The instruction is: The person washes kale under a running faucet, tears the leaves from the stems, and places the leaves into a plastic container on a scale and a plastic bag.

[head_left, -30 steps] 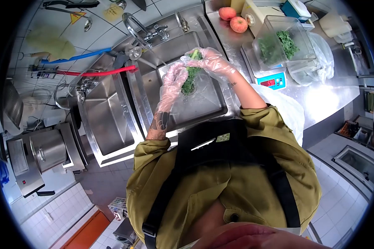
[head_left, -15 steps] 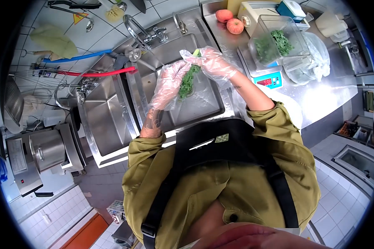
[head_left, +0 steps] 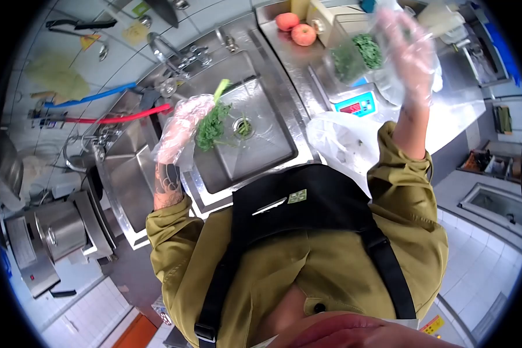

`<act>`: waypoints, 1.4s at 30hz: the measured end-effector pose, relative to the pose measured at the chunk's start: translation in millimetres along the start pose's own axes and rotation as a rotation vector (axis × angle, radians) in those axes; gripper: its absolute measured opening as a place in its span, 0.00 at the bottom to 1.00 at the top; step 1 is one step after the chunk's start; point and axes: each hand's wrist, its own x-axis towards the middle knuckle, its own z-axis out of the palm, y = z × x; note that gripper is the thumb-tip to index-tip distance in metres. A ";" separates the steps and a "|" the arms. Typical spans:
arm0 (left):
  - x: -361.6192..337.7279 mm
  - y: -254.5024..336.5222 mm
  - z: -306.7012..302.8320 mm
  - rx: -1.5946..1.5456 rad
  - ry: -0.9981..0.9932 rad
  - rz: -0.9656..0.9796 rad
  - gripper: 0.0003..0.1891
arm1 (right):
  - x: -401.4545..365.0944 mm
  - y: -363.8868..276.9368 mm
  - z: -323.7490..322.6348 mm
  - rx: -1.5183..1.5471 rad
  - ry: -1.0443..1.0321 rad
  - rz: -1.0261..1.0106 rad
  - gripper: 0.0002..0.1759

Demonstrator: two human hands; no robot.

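Observation:
A clear plastic glove covers my left hand (head_left: 185,123), whose fingers are closed on a leafy kale stalk (head_left: 212,126) above the right sink basin (head_left: 267,139). The pale stem end points up and the curly leaves hang down. My right hand (head_left: 405,49), gloved too and smeared by motion, is raised over the counter beside a clear container (head_left: 337,36) of kale pieces (head_left: 366,51). Whether it holds anything cannot be made out. The container sits on a scale with a blue-framed display (head_left: 355,107). Green bits lie by the drain (head_left: 243,127).
Two red apples (head_left: 303,35) rest on the counter behind the basin. A faucet (head_left: 168,49) stands at the sink's back edge. Red tubing (head_left: 122,118) crosses left of my left hand. A clear plastic bag (head_left: 336,136) lies near the counter's front edge.
My right hand has left the kale stalk and moved right, up over the counter by the container. My left hand has shifted left with the stalk. The view has also shifted.

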 end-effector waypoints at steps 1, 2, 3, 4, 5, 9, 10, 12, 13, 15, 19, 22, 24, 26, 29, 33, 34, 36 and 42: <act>3.9 5.4 6.5 -0.146 0.039 -0.091 0.15 | 19.1 2.7 -10.8 -0.265 0.144 -0.273 0.18; 8.3 14.2 11.0 -0.190 0.040 -0.069 0.15 | 22.3 -7.6 -24.0 -0.037 -0.099 0.397 0.20; 12.3 25.5 14.9 -0.234 0.043 -0.048 0.15 | 30.6 3.7 -30.4 -0.279 -0.359 0.127 0.28; 15.6 33.2 19.6 -0.277 0.048 -0.028 0.15 | 30.8 17.1 -31.6 -0.181 -0.324 0.155 0.26; 19.8 33.9 25.1 -0.220 0.114 -0.014 0.15 | 26.4 32.8 -29.1 -0.080 -0.289 0.181 0.24; 34.5 80.6 44.3 -0.136 0.286 0.036 0.16 | 6.7 80.3 -15.7 0.339 -0.148 0.270 0.18; 46.3 87.2 46.1 -0.110 0.263 0.057 0.16 | 12.4 64.5 -22.9 0.571 -0.263 0.379 0.32; 62.1 123.0 52.7 -0.076 0.254 0.095 0.16 | 3.6 42.4 -8.0 0.466 -0.271 0.138 0.30; 70.2 145.7 59.5 -0.073 0.268 0.117 0.15 | 0.8 29.2 0.2 0.405 -0.268 0.018 0.30; 99.0 162.2 72.0 -0.110 0.255 0.260 0.17 | 6.5 -16.6 12.4 0.315 -0.239 0.184 0.30; 134.9 192.7 94.3 -0.241 0.161 0.430 0.18 | 23.4 -36.9 11.3 0.091 -0.091 0.165 0.34; 176.7 198.7 111.5 -0.870 -0.043 0.291 0.16 | 35.8 -24.4 -8.5 0.099 -0.173 0.285 0.21; 178.2 223.1 120.0 -0.567 -0.031 0.255 0.17 | 36.3 2.0 -8.1 0.146 -0.380 0.252 0.24; 188.6 225.3 125.9 -0.249 -0.069 0.329 0.19 | 23.5 38.6 4.9 0.149 -0.306 0.054 0.21; 203.1 222.4 137.1 0.007 -0.136 0.443 0.21 | 20.6 65.5 2.8 0.160 -0.488 0.109 0.17; 217.0 222.3 159.3 -0.335 -0.176 0.308 0.20 | 5.0 82.3 12.9 0.254 -0.187 -0.133 0.10; 219.3 221.7 161.1 -0.377 -0.173 0.289 0.19 | 1.8 78.4 13.9 0.165 -0.042 -0.197 0.06; 221.8 220.1 160.7 -0.417 -0.149 0.282 0.19 | 0.5 80.5 11.1 -0.023 0.093 -0.317 0.04; 232.5 216.6 133.0 -0.455 -0.096 0.338 0.18 | 2.0 114.5 1.8 -0.201 0.178 -0.016 0.18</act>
